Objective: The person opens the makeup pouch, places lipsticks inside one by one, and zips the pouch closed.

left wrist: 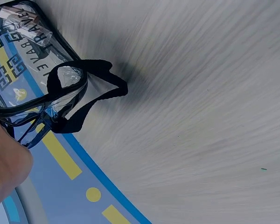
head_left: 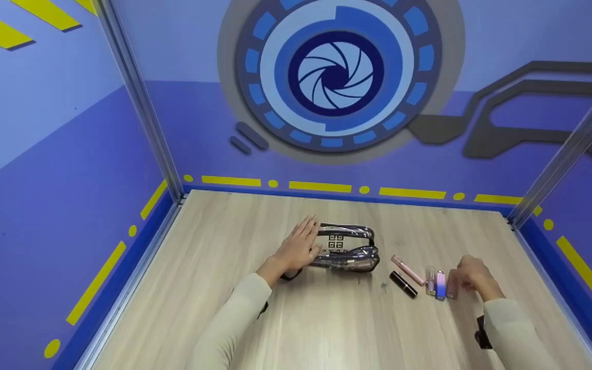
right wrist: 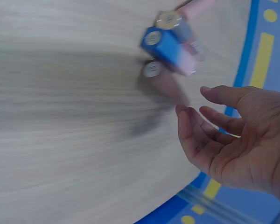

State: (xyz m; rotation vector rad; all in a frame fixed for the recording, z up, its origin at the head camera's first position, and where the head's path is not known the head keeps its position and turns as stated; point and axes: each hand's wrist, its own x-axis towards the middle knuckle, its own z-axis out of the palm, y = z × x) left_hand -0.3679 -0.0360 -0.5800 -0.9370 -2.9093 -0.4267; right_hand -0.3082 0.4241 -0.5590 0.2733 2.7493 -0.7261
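Observation:
A clear pouch [head_left: 345, 241] with black trim and dark lettering lies on the table, small cosmetics visible inside. My left hand [head_left: 300, 246] rests on its left end, fingers straight. In the left wrist view the pouch's black strap loop [left wrist: 116, 88] sticks out. To the right, my right hand [head_left: 476, 277] is beside a brownish-pink cosmetic tube [right wrist: 165, 84], thumb and fingers apart. The fingertips are close to its end; whether they touch is unclear. A blue-and-pink tube [right wrist: 165, 46] and a clear tube [head_left: 430, 280] stand or lie alongside it.
Between the pouch and the tubes lie a slim pink tube [head_left: 407, 270] and a black tube [head_left: 403, 284]. Patterned blue walls [head_left: 193, 128] enclose the wooden table [head_left: 327, 324] at the back and sides. Metal posts [head_left: 139, 92] mark the corners.

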